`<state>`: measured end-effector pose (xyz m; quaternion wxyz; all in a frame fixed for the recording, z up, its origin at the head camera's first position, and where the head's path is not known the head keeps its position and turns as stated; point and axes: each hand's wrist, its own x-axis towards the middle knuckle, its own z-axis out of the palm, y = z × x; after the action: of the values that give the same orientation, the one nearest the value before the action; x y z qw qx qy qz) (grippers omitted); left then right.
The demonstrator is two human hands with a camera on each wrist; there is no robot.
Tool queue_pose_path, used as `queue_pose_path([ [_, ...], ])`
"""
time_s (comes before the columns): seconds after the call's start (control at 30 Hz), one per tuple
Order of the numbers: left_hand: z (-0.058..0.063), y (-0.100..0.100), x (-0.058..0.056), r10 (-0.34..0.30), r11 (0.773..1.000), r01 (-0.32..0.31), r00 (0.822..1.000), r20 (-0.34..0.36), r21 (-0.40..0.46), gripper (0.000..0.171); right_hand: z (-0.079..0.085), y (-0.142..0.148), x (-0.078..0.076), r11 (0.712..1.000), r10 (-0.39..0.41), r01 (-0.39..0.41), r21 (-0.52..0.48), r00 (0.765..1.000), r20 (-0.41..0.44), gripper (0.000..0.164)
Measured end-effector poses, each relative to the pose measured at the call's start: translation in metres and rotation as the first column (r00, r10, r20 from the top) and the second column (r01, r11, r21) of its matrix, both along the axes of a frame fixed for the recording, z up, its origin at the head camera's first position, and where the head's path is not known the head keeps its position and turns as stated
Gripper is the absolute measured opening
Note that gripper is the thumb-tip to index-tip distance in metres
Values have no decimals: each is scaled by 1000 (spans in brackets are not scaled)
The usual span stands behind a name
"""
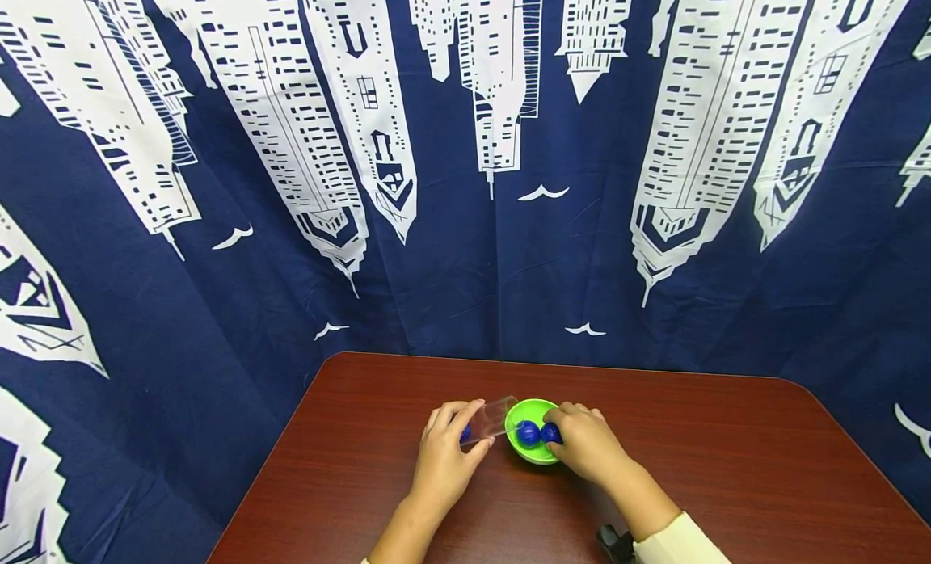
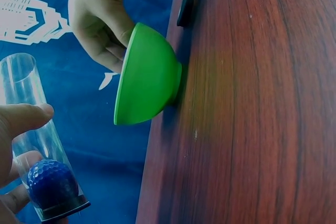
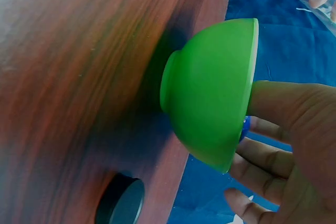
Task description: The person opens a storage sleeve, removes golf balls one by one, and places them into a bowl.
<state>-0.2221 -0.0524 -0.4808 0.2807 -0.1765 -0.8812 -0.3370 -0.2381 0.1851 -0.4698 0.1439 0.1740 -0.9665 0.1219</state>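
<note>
My left hand [image 1: 445, 459] grips a clear tube [image 1: 491, 418] between thumb and fingers, its mouth tilted up beside the bowl's rim. A dimpled blue golf ball [image 2: 51, 183] sits at the bottom of this tube, above its black base [image 2: 65, 209]. On the table stands a green bowl [image 2: 147, 80], upright. My right hand [image 1: 585, 441] reaches over the bowl's right rim and pinches a blue golf ball [image 1: 550, 433] inside. Another blue golf ball [image 1: 528, 433] lies next to it in the bowl. In the right wrist view the bowl wall mostly hides the balls.
A small round black piece [image 3: 121, 200] lies on the brown wooden table [image 1: 364, 467] near the bowl. At the lower edge of the head view, a black device [image 1: 617, 542] is by the right wrist. A navy cloth [image 1: 465, 289] with white buildings hangs behind.
</note>
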Motion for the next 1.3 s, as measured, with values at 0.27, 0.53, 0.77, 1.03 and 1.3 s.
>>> queue_pose_path([
  [0.27, -1, -2, 0, 10, 1000, -10, 1000, 6, 11, 56, 4, -3, -5, 999, 1, -4, 45, 998, 63, 31],
  [0.53, -2, -3, 0, 5, 1000, -5, 1000, 6, 25, 57, 6, -5, -7, 999, 1, -7, 52, 994, 113, 29],
  [0.77, -2, -2, 0, 3, 1000, -3, 1000, -2, 21, 57, 8, -7, -7, 999, -12, 5, 54, 991, 132, 30],
  [1.03, -2, -1, -1, -2, 1000, 2, 1000, 13, 24, 58, 9, -5, -7, 999, -10, 4, 47, 992, 129, 34],
  [1.3, -2, 1, 1, -10, 1000, 10, 1000, 3, 25, 58, 12, 0, -3, 999, 19, -18, -42, 999, 42, 34],
])
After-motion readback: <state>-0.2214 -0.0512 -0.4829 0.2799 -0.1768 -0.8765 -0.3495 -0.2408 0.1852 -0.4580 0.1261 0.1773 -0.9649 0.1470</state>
